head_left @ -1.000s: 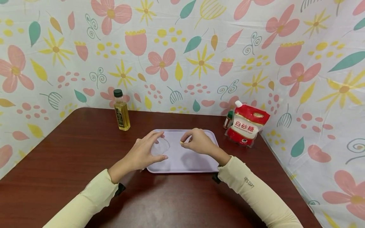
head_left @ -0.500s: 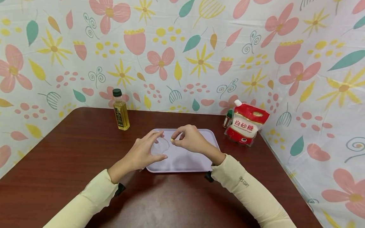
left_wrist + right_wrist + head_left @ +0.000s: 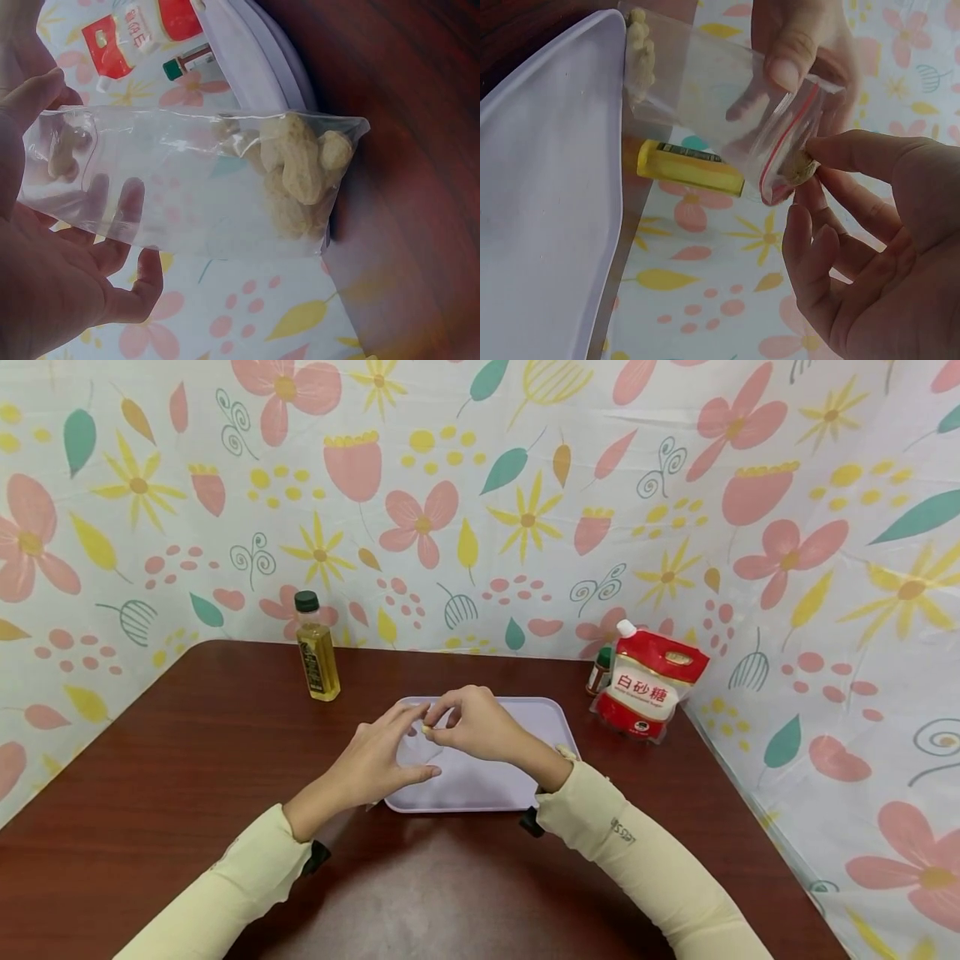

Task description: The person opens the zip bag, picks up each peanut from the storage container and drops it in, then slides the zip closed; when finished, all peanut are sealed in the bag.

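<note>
My left hand [image 3: 367, 768] holds a clear zip bag [image 3: 187, 199] around its mouth, thumb on one side and fingers on the other. Several unshelled peanuts [image 3: 300, 169] lie at the bag's bottom end. Between thumb and forefinger, my right hand [image 3: 480, 727] pinches a single peanut [image 3: 802, 166]. That peanut is at the bag's opening, beside the red zip strip [image 3: 789, 142]. From the head view the bag is faint and partly hidden by both hands. Beneath the hands lies a pale lilac tray [image 3: 480, 781].
An oil bottle [image 3: 320, 660] with a dark green cap stands at the back left of the brown table [image 3: 187, 727]. At the back right are a red and white sugar pouch [image 3: 647, 685] and a small green-capped jar [image 3: 599, 673]. A flowered cloth [image 3: 465, 510] hangs behind.
My right hand has moved left over the tray, bringing the peanut from mid-tray to the bag's mouth. The left hand has stayed in place with the bag.
</note>
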The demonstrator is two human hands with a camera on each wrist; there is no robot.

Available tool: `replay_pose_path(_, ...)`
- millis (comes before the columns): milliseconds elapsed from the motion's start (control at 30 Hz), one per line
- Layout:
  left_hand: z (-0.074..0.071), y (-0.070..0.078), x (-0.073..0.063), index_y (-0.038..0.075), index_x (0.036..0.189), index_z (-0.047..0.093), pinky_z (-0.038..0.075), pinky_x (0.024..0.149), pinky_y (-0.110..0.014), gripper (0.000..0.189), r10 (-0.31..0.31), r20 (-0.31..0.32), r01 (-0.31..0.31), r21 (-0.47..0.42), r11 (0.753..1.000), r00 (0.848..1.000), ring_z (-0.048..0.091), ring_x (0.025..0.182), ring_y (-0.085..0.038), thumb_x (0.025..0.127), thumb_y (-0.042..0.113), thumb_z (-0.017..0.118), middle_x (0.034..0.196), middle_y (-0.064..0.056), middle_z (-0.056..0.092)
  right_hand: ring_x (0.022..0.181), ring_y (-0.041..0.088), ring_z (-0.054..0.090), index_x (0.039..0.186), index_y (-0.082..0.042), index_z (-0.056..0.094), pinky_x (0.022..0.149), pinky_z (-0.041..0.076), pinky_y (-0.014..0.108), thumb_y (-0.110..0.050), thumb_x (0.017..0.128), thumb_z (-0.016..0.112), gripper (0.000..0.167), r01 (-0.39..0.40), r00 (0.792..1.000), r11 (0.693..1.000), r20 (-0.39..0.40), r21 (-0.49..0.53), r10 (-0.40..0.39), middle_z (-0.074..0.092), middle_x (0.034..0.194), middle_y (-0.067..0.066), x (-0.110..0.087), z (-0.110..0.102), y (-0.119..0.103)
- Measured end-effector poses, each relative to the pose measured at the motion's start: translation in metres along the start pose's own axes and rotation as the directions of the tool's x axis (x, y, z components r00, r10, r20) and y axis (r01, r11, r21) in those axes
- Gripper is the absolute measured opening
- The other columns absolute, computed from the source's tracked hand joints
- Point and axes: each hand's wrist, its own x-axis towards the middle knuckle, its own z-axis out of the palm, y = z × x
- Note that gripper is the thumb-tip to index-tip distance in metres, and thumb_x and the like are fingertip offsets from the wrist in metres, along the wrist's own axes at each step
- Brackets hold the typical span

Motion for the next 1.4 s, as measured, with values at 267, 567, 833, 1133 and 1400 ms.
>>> replay_pose_path(267,0.000,-0.002,0.000,0.011,0.146,0.046,0.038,0.079,-0.046,0.080,0.000,0.009,0.000,-0.008,1.000,1.000,0.059,0.109,-0.017,0.081,0.039,0.082,0.142,0.000,0.049,0.071,0.019,0.065,0.093,-0.007,0.077,0.053,0.049,0.026,-0.010,0.083,0.078,0.011,0.017,1.000,1.000,-0.003,-0.016,-0.017,0.073,0.092,0.000,-0.001,0.000,0.002)
replay_pose_path(567,-0.002,-0.002,0.001,0.008,0.146,0.046,0.037,0.081,-0.048,0.082,-0.021,0.016,0.021,0.005,1.000,1.000,0.059,0.109,-0.015,0.080,0.040,0.083,0.136,0.001,0.052,0.076,0.016,0.063,0.091,-0.009,0.078,0.053,0.049,0.027,-0.010,0.082,0.079,0.010,-0.029,0.999,0.999,-0.031,-0.013,0.029,0.073,0.093,0.000,-0.015,-0.011,0.008)
replay_pose_path(833,-0.003,-0.002,0.000,0.009,0.148,0.044,0.038,0.083,-0.050,0.084,-0.028,0.020,0.027,0.016,0.999,0.999,0.059,0.109,-0.015,0.081,0.041,0.082,0.136,0.001,0.052,0.078,0.019,0.064,0.092,-0.012,0.078,0.054,0.050,0.030,-0.010,0.082,0.079,0.011,-0.075,0.996,0.997,-0.043,0.005,0.075,0.073,0.096,0.002,-0.029,-0.019,0.022)
replay_pose_path(1133,-0.003,-0.001,-0.001,0.011,0.149,0.043,0.037,0.084,-0.050,0.085,-0.028,0.018,0.028,0.009,1.000,0.999,0.059,0.109,-0.015,0.080,0.039,0.083,0.135,0.002,0.052,0.076,0.017,0.064,0.091,-0.014,0.078,0.056,0.051,0.031,-0.010,0.080,0.080,0.012,-0.132,0.989,0.991,-0.067,-0.019,0.130,0.073,0.093,0.006,-0.040,-0.025,0.045)
replay_pose_path(1400,-0.003,0.000,0.001,0.010,0.148,0.045,0.037,0.082,-0.048,0.084,-0.011,0.002,0.011,0.009,1.000,1.000,0.059,0.108,-0.015,0.079,0.039,0.084,0.134,0.003,0.052,0.072,0.017,0.064,0.092,-0.010,0.079,0.055,0.050,0.030,-0.007,0.080,0.080,0.013,-0.155,0.984,0.988,-0.086,-0.022,0.153,0.074,0.092,0.009,-0.050,-0.032,0.060)
